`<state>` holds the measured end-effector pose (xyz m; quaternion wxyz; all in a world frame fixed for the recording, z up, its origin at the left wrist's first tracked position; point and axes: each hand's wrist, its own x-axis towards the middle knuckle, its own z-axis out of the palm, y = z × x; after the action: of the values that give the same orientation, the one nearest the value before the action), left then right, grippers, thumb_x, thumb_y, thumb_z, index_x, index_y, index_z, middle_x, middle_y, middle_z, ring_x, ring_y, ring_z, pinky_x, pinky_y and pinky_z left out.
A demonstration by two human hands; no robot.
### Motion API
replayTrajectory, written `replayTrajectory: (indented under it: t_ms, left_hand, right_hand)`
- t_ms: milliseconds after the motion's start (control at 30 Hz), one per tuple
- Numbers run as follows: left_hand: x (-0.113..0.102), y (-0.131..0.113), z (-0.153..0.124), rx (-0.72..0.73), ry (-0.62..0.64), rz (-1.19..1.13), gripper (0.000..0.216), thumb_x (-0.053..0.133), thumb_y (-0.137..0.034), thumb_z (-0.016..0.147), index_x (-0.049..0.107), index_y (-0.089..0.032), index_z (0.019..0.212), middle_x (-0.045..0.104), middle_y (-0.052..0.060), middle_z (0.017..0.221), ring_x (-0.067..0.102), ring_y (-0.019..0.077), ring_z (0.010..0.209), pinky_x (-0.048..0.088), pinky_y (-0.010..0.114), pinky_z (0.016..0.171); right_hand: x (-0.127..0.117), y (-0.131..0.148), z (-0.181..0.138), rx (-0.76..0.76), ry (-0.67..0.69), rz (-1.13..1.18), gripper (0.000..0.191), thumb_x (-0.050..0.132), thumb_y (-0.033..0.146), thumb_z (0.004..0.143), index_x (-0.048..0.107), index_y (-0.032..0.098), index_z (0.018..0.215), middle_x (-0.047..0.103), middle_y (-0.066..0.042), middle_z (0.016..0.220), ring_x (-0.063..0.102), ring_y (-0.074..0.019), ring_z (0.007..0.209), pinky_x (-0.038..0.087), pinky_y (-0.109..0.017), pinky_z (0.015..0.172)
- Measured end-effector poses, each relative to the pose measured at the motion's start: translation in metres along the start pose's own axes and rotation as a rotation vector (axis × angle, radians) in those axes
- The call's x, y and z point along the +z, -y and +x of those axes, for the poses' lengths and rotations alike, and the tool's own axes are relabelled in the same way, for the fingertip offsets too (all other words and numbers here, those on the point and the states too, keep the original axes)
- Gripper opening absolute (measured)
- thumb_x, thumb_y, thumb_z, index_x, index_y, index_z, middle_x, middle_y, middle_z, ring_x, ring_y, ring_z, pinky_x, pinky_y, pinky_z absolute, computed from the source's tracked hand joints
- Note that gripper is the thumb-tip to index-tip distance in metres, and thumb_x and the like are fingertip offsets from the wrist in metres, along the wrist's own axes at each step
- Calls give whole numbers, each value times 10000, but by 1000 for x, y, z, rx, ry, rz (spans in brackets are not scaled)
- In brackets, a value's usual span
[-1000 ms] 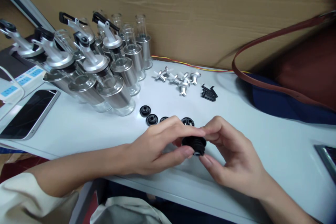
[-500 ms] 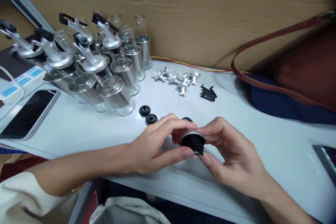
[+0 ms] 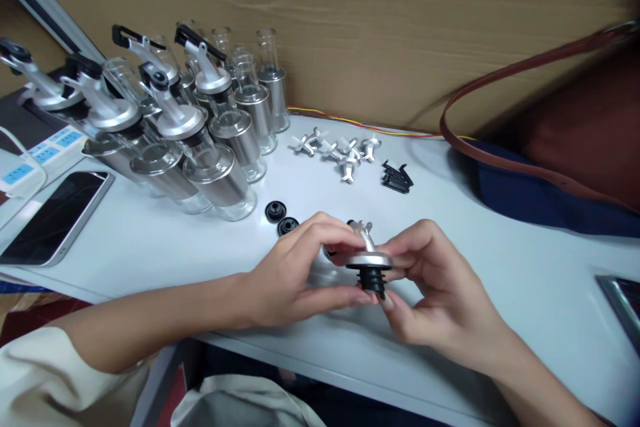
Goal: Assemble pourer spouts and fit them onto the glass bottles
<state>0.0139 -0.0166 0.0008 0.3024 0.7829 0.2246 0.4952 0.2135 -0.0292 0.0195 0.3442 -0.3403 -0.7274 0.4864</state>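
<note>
While the fingers [image 3: 333,233] of the left hand [image 3: 293,277] and right hand [image 3: 443,293] pinch the pourer [image 3: 369,259], its long axis is almost upright. Its spout [image 3: 369,241] points upward.

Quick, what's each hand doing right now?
Left hand: closed, holding a silver, metallic-looking, round-flanged spout with a ribbed black stopper.
Right hand: closed, holding the same piece from its other side.

The single view looks from the person's head, facing forward and down across the table [image 3: 465,230]. It is near enough that the left hand [image 3: 293,273] and right hand [image 3: 447,293] show large below the middle, with the person's clothes [image 3: 245,403] at the bottom edge and cardboard [image 3: 375,27] behind the table across the top.
</note>
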Motion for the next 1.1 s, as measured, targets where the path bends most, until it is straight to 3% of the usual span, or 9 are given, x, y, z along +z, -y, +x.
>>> replayTrajectory:
  t_ms: [167, 400, 467, 600, 700, 867, 967, 1100]
  left_hand:
    - [-1, 4, 1, 7, -28, 45, 331, 701, -329, 847, 530, -195, 1098, 641, 63, 978, 620, 166, 941, 528, 290, 825]
    - [-3, -3, -1, -58, 11, 101, 315, 637, -211, 882, 566, -198, 1188, 566, 67, 1028, 586, 159, 972, 533, 285, 850]
    - [-2, -4, -1, -59, 36, 94, 319, 632, -203, 882, 573, -198, 1195, 570, 69, 1029, 582, 161, 985, 531, 291, 871]
    - [0, -3, -2, -90, 98, 25, 311, 596, -201, 912, 558, -201, 1221, 626, 96, 1118, 603, 167, 1052, 531, 286, 888]
    - [1, -2, -3, -103, 135, 11, 340, 580, -194, 921, 529, -191, 1258, 669, 100, 1141, 626, 163, 1020, 528, 290, 892]
    - [1, -4, -4, -103, 128, 34, 350, 587, -214, 913, 539, -175, 1258, 686, 103, 1089, 624, 176, 981, 525, 325, 900]
    - [1, -4, -3, -71, 126, 39, 315, 567, -180, 912, 570, -180, 1227, 676, 110, 1085, 615, 191, 1037, 520, 347, 926]
    - [2, -3, -4, -99, 99, 20, 321, 563, -130, 887, 589, -176, 1204, 632, 121, 1122, 614, 183, 1083, 515, 337, 965]
  right_hand:
    - [1, -3, 2, -18, -42, -15, 291, 601, 102, 828, 417, 255, 994, 724, -22, 910, 727, -149, 735, 587, -228, 647]
    - [-10, 7, 10, -186, -166, -519, 151, 620, 136, 834, 616, 260, 920, 727, 31, 740, 674, -126, 570, 525, -215, 558]
    - [-20, 7, 11, -145, -256, -593, 92, 592, 182, 872, 643, 256, 852, 727, 22, 724, 669, -136, 578, 489, -228, 517]
    - [-52, -12, 11, 147, -531, -748, 132, 597, 316, 865, 687, 238, 809, 722, -36, 753, 659, -203, 616, 463, -304, 533]
    - [-76, -37, 11, 240, -420, -945, 261, 537, 307, 859, 726, 216, 1015, 696, -78, 798, 602, -224, 587, 475, -392, 632]
    - [-83, -68, 13, 140, -249, -1053, 426, 414, 324, 910, 682, 157, 1196, 614, -165, 952, 586, -329, 869, 475, -479, 786]
    - [-80, -70, 13, 120, -227, -1101, 432, 397, 347, 923, 695, 138, 1156, 605, -175, 984, 567, -338, 900, 473, -497, 813]
    - [-82, -66, 13, 179, -249, -1129, 300, 478, 356, 881, 718, 178, 895, 643, -120, 920, 589, -291, 818, 490, -431, 732]
